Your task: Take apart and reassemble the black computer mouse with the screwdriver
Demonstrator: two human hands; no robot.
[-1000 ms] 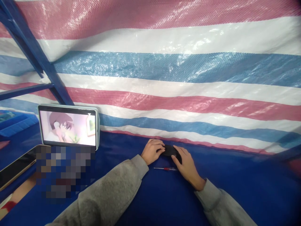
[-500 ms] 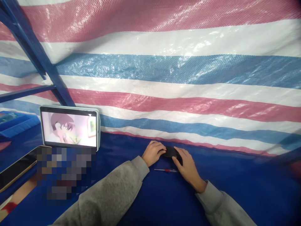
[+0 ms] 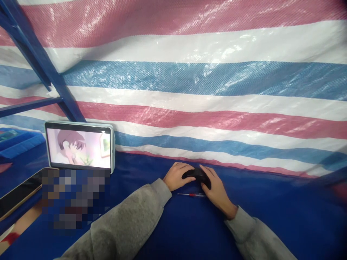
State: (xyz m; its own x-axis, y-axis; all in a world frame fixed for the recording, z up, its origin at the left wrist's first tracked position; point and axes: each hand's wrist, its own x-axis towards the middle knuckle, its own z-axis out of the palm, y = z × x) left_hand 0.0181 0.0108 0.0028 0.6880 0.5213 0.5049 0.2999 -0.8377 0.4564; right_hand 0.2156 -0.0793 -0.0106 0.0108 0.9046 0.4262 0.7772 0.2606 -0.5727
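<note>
A black computer mouse (image 3: 197,175) rests low over the blue surface, between my two hands. The fingers and thumb of my left hand (image 3: 178,176) are closed on its left end. On the other end, my right hand (image 3: 217,187) grips it, with the thumb along the near side and the fingers over the far side. Parts of the mouse are hidden beneath the fingers. Just in front of it lies a thin screwdriver (image 3: 192,195) with a red and clear handle; its right end is close to my right thumb, and neither hand holds it.
At left a tablet (image 3: 80,147) stands upright, showing a cartoon. Beside it are a phone (image 3: 24,191), a pixelated patch and part of another person's arm (image 3: 28,218). A blue tray (image 3: 23,144) sits farther left. A striped tarp (image 3: 200,79) hangs behind the blue table (image 3: 173,231).
My left fingers have spread wider around the mouse's left end, and more of the mouse shows. My right hand has shifted its hold slightly. The screwdriver stays put.
</note>
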